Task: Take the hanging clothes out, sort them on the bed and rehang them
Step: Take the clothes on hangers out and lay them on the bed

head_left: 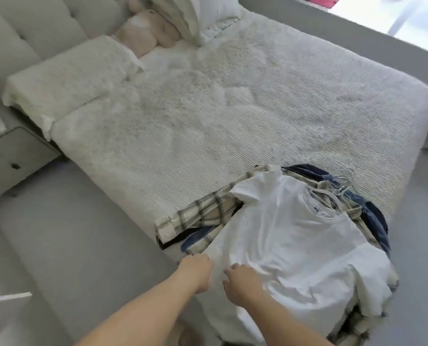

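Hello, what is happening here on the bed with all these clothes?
A person is sorting clothes at the near corner of the bed. A pile lies there: a white T-shirt on top, a plaid shirt and dark blue garments underneath, with hangers still attached. The left hand and right hand are both at the T-shirt's lower hem. Nothing has been separated out yet.
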